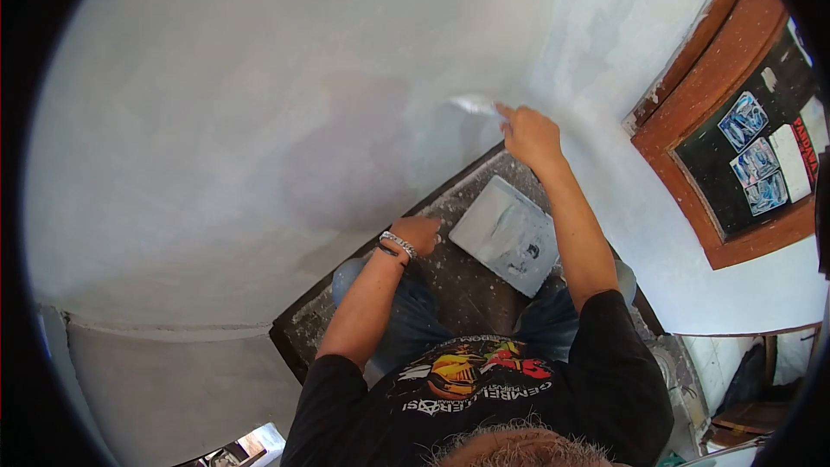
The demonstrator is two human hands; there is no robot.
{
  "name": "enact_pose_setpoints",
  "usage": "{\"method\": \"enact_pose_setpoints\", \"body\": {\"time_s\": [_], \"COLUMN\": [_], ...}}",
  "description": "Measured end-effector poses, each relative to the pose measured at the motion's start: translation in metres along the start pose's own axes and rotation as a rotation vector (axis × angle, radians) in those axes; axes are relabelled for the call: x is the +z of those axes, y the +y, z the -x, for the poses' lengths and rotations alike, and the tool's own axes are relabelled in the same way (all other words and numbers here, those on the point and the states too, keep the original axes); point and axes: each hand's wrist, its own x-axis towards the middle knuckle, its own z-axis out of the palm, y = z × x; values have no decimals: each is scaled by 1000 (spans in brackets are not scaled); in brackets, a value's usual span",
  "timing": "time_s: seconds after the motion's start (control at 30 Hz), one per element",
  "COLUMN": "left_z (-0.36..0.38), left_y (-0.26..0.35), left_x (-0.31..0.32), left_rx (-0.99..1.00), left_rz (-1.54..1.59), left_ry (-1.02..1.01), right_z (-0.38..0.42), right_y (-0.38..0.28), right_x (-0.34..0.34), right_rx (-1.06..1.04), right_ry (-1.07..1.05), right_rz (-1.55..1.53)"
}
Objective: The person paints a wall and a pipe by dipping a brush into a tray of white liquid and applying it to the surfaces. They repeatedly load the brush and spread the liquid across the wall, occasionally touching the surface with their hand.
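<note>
My right hand is closed around the handle of a putty knife, whose pale blade is blurred and lies close against the grey-white wall. Below that hand, a square board smeared with whitish-grey paste rests on the dark, speckled platform. My left hand, with a bracelet and a dark band at the wrist, is curled into a fist. It sits over the platform near the wall, left of the board, and nothing shows in its fingers.
My knees are on the platform. A brown wooden frame around a dark panel with stickers is on the right-hand wall. Various items stand low at the right. The platform's edge drops off at the left.
</note>
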Motion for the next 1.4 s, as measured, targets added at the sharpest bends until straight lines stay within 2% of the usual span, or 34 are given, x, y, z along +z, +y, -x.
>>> {"method": "enact_pose_setpoints", "body": {"time_s": [0.13,0.33,0.5,0.6,0.7,0.9,0.97,1.03,1.1,1.17,1.23,1.3,1.37,1.4], "left_z": [3,6,8,7,0,-10,-22,-28,-30,-30,-25,-19,-12,-9], "left_y": [-18,-37,-36,-37,-32,-23,-33,-40,-32,-26,-19,-9,12,23], "left_x": [12,18,21,16,17,15,21,35,40,36,31,17,4,1], "left_rx": [-22,-48,-54,-88,-87,-59,-57,-64,-69,-77,-49,-16,25,117], "left_rz": [-25,3,-1,-6,-12,-2,35,28,-17,-83,-93,-88,-61,-6], "left_ry": [27,10,-31,-15,-45,-64,-21,-26,-71,-71,-83,-18,100,177], "right_z": [-24,-49,-106,-137,-141,-50,-13,35,101,159,213,267,267,267], "right_y": [-21,-3,-15,-35,-43,9,42,69,70,97,107,136,130,126], "right_x": [-85,-167,-210,-219,-197,-104,-36,55,92,163,194,242,215,201], "right_rx": [58,53,-11,1,4,-7,2,137,314,461,568,419,532,590], "right_ry": [113,484,789,806,694,400,306,226,-16,-211,-320,-205,-365,-447], "right_rz": [-53,-154,-259,-214,-153,-149,-366,-742,-785,-779,-542,-443,-397,-372]}}
